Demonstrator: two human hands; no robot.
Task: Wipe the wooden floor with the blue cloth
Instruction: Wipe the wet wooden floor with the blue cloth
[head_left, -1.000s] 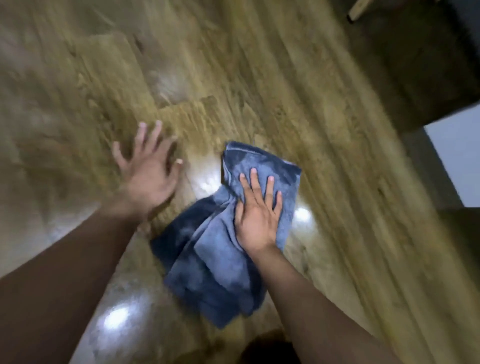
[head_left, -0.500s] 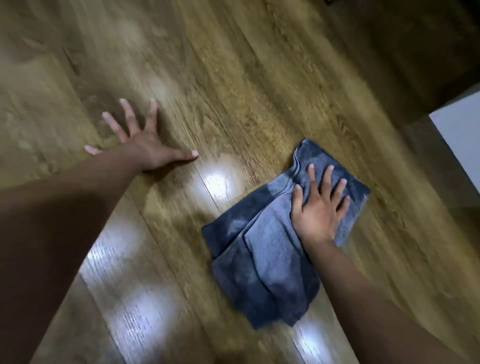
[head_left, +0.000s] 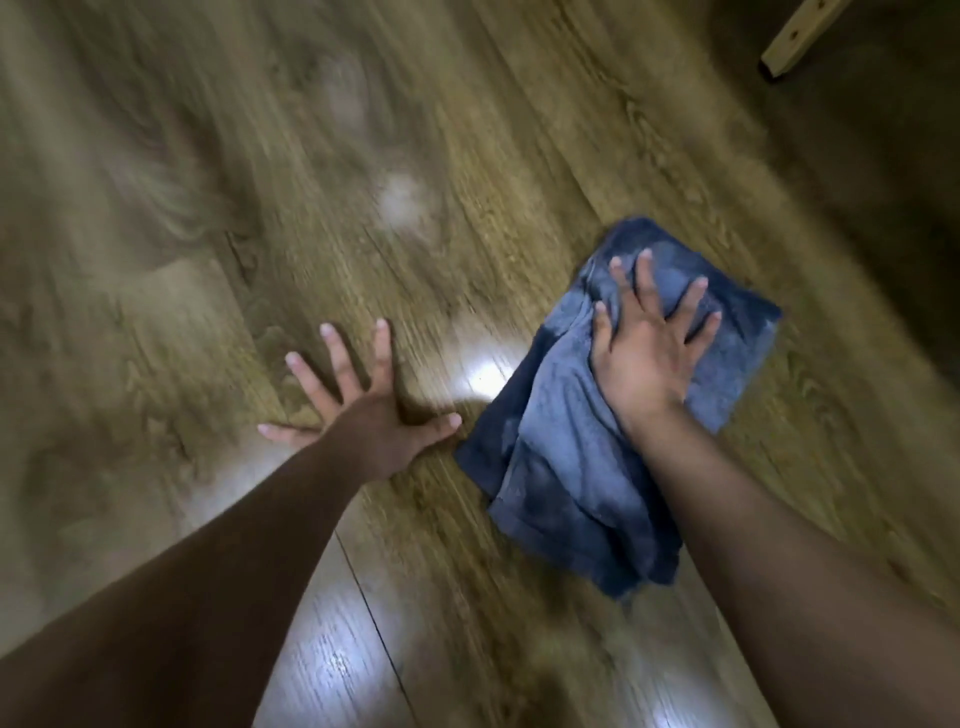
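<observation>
The blue cloth (head_left: 582, 467) lies crumpled and partly folded on the wooden floor (head_left: 467, 156), right of centre. My right hand (head_left: 649, 348) presses flat on the cloth's upper part with the fingers spread. My left hand (head_left: 363, 405) rests flat on the bare floor just left of the cloth, fingers spread, its thumb close to the cloth's left edge. Both forearms reach in from the bottom of the view. Much of the floor is blurred by motion.
A light wooden furniture leg (head_left: 789, 41) stands at the top right over a dark shadowed area (head_left: 883, 182). Bright light reflections (head_left: 483, 374) shine on the planks between the hands and near the bottom edge.
My right hand has pushed the cloth farther right and away from me. The left hand stays planted on the floor and now sits closer to the cloth. The view has shifted.
</observation>
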